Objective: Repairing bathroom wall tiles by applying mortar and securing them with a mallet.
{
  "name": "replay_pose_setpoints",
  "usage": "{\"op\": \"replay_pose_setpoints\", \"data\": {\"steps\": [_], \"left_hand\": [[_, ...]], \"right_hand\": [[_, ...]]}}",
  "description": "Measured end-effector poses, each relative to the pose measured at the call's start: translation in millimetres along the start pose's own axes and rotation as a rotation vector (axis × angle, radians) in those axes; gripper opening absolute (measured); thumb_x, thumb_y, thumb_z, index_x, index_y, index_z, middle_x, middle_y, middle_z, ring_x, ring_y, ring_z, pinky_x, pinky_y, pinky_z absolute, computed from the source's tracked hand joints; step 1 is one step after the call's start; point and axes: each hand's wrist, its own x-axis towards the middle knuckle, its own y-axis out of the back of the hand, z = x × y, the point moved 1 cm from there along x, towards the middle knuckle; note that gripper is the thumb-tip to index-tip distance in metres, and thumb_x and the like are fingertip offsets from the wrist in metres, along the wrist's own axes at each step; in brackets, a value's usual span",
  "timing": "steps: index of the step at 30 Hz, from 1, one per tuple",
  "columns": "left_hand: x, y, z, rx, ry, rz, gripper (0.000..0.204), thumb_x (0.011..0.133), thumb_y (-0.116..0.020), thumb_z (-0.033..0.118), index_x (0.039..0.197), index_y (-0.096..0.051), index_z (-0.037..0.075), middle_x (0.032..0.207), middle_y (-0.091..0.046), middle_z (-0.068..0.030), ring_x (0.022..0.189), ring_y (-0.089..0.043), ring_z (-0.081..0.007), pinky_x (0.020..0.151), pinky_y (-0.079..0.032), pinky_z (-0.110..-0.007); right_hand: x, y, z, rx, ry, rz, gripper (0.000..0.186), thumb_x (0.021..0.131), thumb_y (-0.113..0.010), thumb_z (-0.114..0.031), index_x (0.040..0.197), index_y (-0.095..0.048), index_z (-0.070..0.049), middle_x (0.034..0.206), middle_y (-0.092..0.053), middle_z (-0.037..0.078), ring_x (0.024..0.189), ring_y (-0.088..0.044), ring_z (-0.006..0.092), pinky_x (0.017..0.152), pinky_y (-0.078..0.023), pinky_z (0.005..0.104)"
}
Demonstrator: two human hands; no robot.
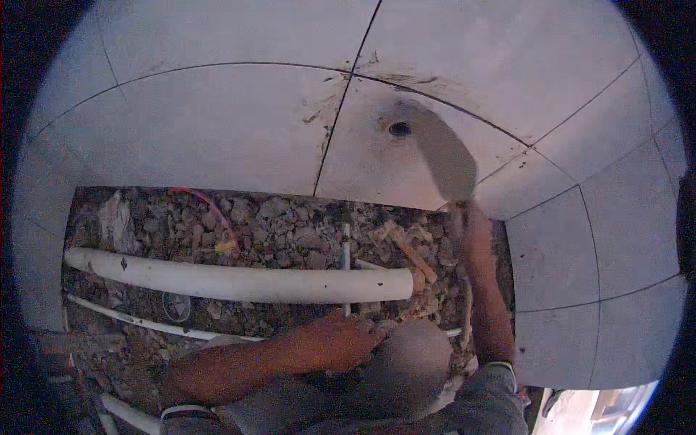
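My left hand point(355, 338) is beside my raised knee point(413, 355), just below the open end of a thick white pipe point(239, 281). Its fingers look curled together, and whatever may be inside them is hidden. My right forearm reaches forward over the rubble to the edge of the floor tiles. At its end, my right hand point(460, 216) is smeared and its fingers do not show. Beyond it, a grey elongated shape point(444, 156) stretches over the tile point(370, 159); whether it is a held thing or a shadow I cannot tell. A dark round hole point(399, 130) lies at its far left.
Broken stones point(283, 228) fill the dug-out patch between tiles. A thin white pipe point(159, 325) runs nearer me, and a narrow upright pipe point(346, 246) crosses behind the thick one. A red cable point(210, 206) pokes out. Dirt smears mark the tile joints. Tiled wall point(558, 254) stands right.
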Motion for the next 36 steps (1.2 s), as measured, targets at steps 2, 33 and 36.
{"op": "replay_pose_setpoints", "data": {"steps": [2,33,36], "left_hand": [[3,-3,-1,0.022,0.006,-0.002,0.029,0.088,-0.043,0.017,0.111,-0.052,0.002,0.095,-0.062,-0.0180,0.088,-0.062,-0.0330,0.076,-0.049,-0.050],[-15,15,18,0.031,0.043,0.007,0.040,0.083,-0.047,0.013,0.119,-0.046,-0.004,0.100,-0.057,-0.0173,0.094,-0.059,-0.0306,0.083,-0.045,-0.046],[-24,10,17,0.013,0.053,0.135,0.039,0.082,-0.048,0.014,0.118,-0.047,-0.004,0.095,-0.057,-0.0161,0.090,-0.060,-0.0295,0.080,-0.046,-0.046]], "right_hand": [[17,-14,-14,-0.004,0.031,-0.016,0.024,0.089,-0.052,-0.020,0.103,-0.053,-0.001,0.087,-0.060,0.023,0.081,-0.059,0.0399,0.068,-0.046,0.0429],[37,47,73,-0.375,-0.128,-0.142,0.035,0.093,-0.047,-0.028,0.115,-0.046,-0.002,0.096,-0.061,0.025,0.086,-0.059,0.0456,0.072,-0.047,0.0507],[20,48,114,-0.456,-0.261,-0.172,0.037,0.093,-0.046,-0.028,0.118,-0.045,0.000,0.106,-0.058,0.027,0.088,-0.057,0.0463,0.071,-0.046,0.0503]]}}
